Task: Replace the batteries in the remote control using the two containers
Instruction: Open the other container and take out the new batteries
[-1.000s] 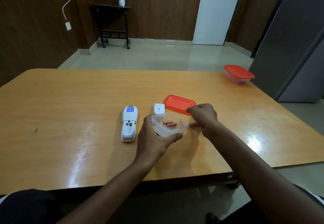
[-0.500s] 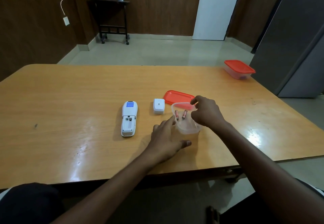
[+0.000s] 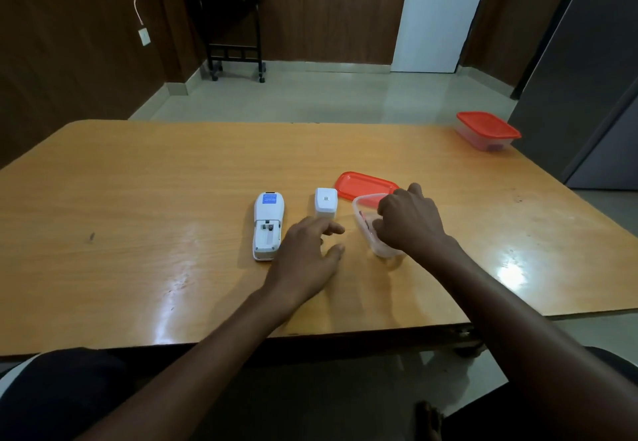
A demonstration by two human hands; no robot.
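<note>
Reaching into the clear container (image 3: 362, 214) with curled right hand (image 3: 409, 221), grip on batteries (image 3: 366, 224) unclear; left hand (image 3: 305, 254) relaxed, empty, nearer the remote (image 3: 267, 226) lying lengthwise on the worktop (image 3: 138, 199).

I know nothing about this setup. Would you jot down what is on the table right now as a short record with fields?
remote: lies back up, battery bay open and empty
battery cover: loose beside the remote
open container: clear, tilted, batteries inside
right hand: grips the open container
left hand: fingers relaxed, holds nothing
red lid: flat behind the open container
closed container: far right corner, lid on
</note>
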